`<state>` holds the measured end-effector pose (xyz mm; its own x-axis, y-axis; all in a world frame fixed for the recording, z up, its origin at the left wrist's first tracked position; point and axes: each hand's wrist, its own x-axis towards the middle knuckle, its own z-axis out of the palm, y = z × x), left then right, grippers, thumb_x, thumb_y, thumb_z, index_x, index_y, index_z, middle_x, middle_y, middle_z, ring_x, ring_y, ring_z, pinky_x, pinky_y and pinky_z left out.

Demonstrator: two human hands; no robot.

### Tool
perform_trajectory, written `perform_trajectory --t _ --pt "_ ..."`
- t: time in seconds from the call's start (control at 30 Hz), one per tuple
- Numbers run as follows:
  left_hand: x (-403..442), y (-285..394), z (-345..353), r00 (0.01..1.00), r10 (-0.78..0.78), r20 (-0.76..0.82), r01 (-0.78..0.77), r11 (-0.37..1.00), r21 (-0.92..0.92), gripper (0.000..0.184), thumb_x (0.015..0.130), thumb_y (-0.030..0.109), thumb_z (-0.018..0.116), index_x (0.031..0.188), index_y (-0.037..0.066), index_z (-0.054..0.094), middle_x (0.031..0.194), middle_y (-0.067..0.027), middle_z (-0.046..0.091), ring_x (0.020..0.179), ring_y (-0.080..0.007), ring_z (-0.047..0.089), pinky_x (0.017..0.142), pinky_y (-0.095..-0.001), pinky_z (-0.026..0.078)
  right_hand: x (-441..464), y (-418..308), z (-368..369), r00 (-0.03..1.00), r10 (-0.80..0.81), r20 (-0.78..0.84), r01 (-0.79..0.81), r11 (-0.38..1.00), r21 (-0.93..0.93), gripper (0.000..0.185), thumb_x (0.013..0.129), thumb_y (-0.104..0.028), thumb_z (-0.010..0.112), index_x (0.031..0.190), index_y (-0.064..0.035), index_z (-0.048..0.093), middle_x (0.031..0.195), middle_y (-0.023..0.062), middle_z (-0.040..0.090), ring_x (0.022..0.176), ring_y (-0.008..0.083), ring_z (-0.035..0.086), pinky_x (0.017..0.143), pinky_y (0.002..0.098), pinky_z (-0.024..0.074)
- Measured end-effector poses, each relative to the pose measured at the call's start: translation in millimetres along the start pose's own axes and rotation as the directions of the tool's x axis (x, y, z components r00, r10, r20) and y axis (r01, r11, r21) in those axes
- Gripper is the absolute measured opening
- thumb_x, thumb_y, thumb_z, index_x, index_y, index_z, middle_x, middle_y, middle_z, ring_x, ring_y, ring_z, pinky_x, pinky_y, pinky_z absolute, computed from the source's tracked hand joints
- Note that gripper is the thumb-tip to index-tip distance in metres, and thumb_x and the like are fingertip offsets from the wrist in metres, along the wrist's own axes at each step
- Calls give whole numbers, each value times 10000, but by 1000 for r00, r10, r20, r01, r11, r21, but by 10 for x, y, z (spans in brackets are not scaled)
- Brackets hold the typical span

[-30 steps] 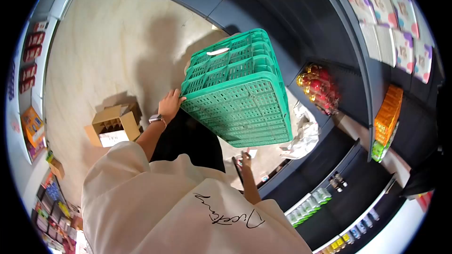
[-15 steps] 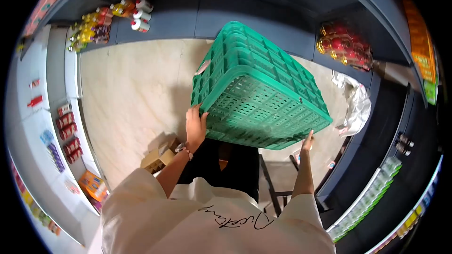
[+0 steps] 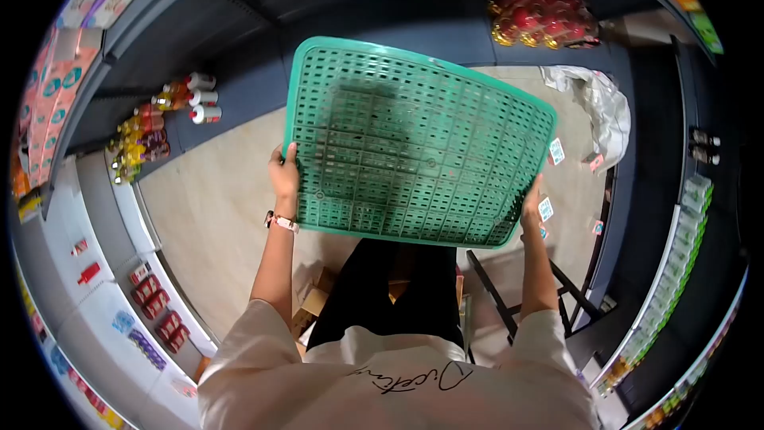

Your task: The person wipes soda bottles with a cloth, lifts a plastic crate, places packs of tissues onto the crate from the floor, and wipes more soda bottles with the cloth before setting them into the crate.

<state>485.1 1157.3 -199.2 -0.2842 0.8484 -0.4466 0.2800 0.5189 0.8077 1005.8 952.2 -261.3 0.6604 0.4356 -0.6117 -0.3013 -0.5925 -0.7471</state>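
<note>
Both left hand (image 3: 284, 179) and right hand (image 3: 532, 203) clamp the green crate (image 3: 446, 135) at opposite ends; it hangs between and mostly beyond them, above the floor (image 3: 215, 207), long axis running crosswise and dipping rightward, neither hand nearer

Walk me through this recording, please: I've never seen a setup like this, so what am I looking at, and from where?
There is no machine here, just a person working bare-handed. Every picture comes from one camera worn on the head, looking forward and down; its wide lens bends the edges.

The left hand and right hand grip a green plastic crate by opposite sides, with a perforated face towards the camera.

Beyond it, dark shelving holds white bottles and red packs. A crumpled silvery sheet lies to the right, and part of a cardboard box shows beside the legs.
</note>
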Motion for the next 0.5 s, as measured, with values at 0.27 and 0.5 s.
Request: perform_trajectory --t 0.27,0.5 --pt "-1050 -322 -292 865 -467 183 443 542 -714 498 934 406 365 1147 -5 548 1118 -121 584 970 -264 569 857 -404 470 401 -1825 530 956 -257 139 285 719 -634 902 829 -719 300 1258 52 488 1266 250 500 1230 342 440 1036 387 298" --pt "-2531 -995 418 630 -712 310 676 305 -671 612 930 440 383 1389 47 285 1348 -173 374 1207 -339 402 1019 -469 347 296 -2940 2088 822 -392 414 542 314 -779 754 782 -728 375 1182 -128 593 1157 146 605 1092 316 563 921 433 432"
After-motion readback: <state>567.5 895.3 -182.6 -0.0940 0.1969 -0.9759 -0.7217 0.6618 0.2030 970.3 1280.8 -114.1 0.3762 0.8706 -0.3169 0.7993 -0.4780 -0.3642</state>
